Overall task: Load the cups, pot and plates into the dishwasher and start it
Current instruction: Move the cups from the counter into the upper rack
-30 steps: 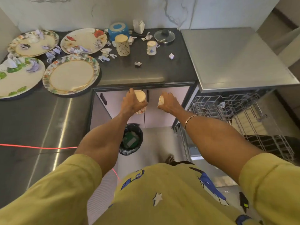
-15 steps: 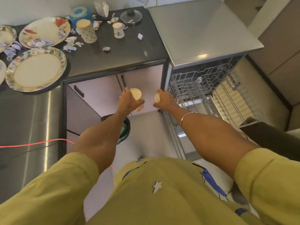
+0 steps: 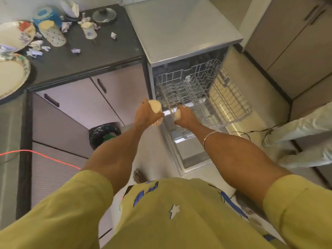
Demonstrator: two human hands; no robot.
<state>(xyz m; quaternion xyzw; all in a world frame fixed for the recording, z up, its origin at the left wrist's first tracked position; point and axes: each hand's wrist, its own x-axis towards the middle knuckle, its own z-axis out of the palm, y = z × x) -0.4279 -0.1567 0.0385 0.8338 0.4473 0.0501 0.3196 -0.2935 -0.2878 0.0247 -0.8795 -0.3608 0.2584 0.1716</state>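
Observation:
My left hand [image 3: 146, 115] grips a cream cup with red dots [image 3: 156, 109], held beside the dishwasher's left front corner. My right hand [image 3: 186, 116] holds a second small cream cup [image 3: 177, 114] over the front edge of the pulled-out upper wire rack [image 3: 231, 103]. The dishwasher [image 3: 183, 31] stands open, its door [image 3: 190, 155] folded down. On the dark counter remain two more cups [image 3: 52, 34] [image 3: 89, 31], a blue pot [image 3: 45, 15], a glass lid [image 3: 104, 14] and patterned plates [image 3: 12, 74] [image 3: 15, 35].
Crumpled paper scraps [image 3: 36, 49] litter the counter. A black-lined bin [image 3: 105, 132] stands on the floor under the counter, left of the dishwasher. A red cable [image 3: 45, 156] crosses the left cabinets. A black cord [image 3: 251, 132] and another person's legs [image 3: 303, 133] are at the right.
Both hands have carried their cups rightward from in front of the cabinet doors to the dishwasher's rack. The view has swung right, so the plates have slid toward the left edge.

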